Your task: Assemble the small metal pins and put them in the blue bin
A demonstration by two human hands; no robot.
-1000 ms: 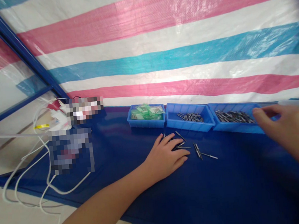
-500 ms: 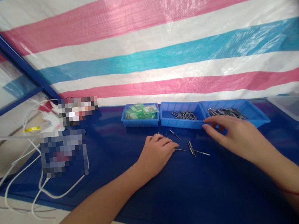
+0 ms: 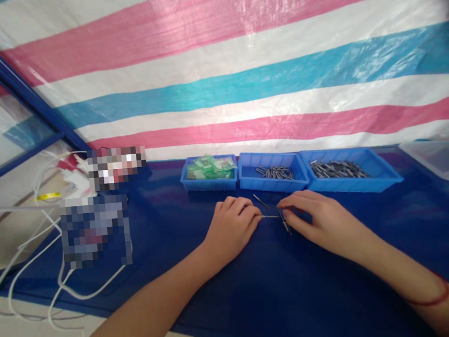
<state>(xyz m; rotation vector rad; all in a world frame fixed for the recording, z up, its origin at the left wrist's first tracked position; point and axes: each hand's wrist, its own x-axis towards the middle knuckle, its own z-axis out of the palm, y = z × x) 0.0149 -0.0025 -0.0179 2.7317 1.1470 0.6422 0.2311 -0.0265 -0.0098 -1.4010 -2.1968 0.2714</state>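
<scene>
Near the middle of the blue table, my left hand [image 3: 232,225] is closed, with a thin metal rod [image 3: 270,216] sticking out to the right from its fingertips. My right hand [image 3: 315,222] has its thumb and fingers apart, close beside a small group of metal rods [image 3: 285,223] lying on the table; its fingertips partly cover them. Another rod [image 3: 261,201] lies between the hands, nearer the bins. Whether the right fingertips touch a rod is too small to tell.
Behind the hands stand three blue bins: one with green packets [image 3: 212,168], two with metal rods [image 3: 276,173] [image 3: 338,170]. A clear plastic lid [image 3: 439,160] lies far right. White cables [image 3: 97,294] and blurred objects are at left.
My right hand has moved left and down from the right bin to the rods on the table. My left hand has shifted only slightly.
</scene>
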